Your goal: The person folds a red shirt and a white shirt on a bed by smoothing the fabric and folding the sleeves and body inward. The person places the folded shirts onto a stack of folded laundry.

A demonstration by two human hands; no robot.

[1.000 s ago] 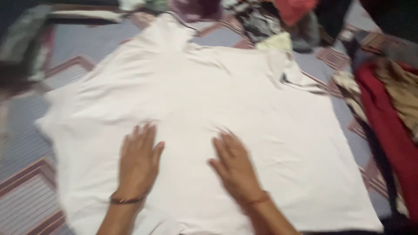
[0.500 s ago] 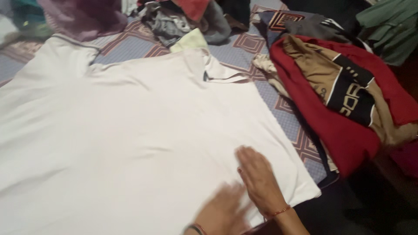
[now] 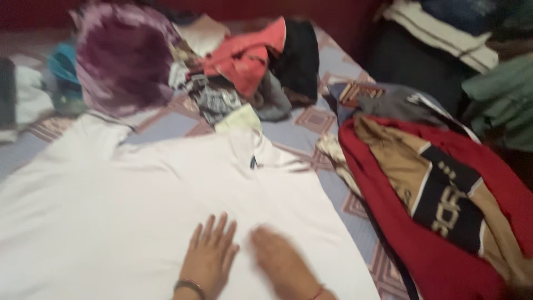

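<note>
Lying spread flat across the left and centre of the frame, a white shirt (image 3: 139, 205) covers most of a patterned blue and maroon bedsheet (image 3: 313, 119), with its collar end toward the upper left. At the far left edge sit a white cloth and a teal garment (image 3: 62, 66), and next to them, in the upper left, a purple cloth (image 3: 119, 61) is bunched up. At the bottom centre, the left hand (image 3: 210, 256) rests palm down on the shirt with its fingers stretched out and slightly spread, a bangle at the wrist. Just beside it, the right hand (image 3: 280, 261) also lies on the shirt; it is blurred, seems flat and open, and grips nothing. Above them, at the top centre, a coral-red garment (image 3: 241, 53) and a black one sit in a heap. On the right, a red garment (image 3: 438, 244) lies under a brown and black shirt (image 3: 438, 189).
</note>
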